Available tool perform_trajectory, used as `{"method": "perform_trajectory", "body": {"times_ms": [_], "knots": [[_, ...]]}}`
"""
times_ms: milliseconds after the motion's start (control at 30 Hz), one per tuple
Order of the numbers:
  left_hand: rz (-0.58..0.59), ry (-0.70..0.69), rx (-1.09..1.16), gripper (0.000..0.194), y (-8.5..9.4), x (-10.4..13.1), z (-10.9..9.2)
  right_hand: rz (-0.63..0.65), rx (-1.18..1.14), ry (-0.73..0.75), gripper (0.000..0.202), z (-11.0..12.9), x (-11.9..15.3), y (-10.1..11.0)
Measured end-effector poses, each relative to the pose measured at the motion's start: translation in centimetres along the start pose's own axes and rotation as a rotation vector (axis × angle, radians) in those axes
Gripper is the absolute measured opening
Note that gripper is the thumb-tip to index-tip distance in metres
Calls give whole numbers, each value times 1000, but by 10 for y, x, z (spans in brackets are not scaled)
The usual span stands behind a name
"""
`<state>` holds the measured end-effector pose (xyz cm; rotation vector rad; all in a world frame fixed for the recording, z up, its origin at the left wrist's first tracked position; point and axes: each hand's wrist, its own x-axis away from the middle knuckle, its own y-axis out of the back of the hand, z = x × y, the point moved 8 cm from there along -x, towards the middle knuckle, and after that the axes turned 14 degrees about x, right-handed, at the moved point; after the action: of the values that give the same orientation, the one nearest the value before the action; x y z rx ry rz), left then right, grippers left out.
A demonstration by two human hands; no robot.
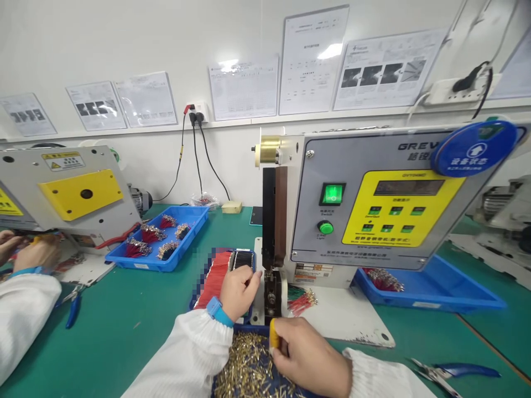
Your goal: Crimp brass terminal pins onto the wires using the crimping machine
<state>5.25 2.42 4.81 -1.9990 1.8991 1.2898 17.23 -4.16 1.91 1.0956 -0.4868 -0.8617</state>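
Many red wires (214,284), probably soft and best taken mid-bundle, lie left beside the left hand (237,290), its fingers curled, any pinch impossible to tell; near, over brass terminals (244,362), the right hand (309,354) grips a yellow handle (274,334), likely light and stiff, best held around its body. Green tabletop (124,342) below, white wall (136,33) far.

The one view looks from the wearer's head, forward and down over the green bench (108,331).
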Motion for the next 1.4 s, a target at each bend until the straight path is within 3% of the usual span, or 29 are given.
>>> {"method": "perform_trajectory", "body": {"times_ms": [1067,1400], "knots": [[19,21,-6,42,-2,1,1,69,-89,-47,7,-4,-1,-5],[18,17,-13,42,-2,3,2,-1,-17,61,17,-1,-1,-3]]}}
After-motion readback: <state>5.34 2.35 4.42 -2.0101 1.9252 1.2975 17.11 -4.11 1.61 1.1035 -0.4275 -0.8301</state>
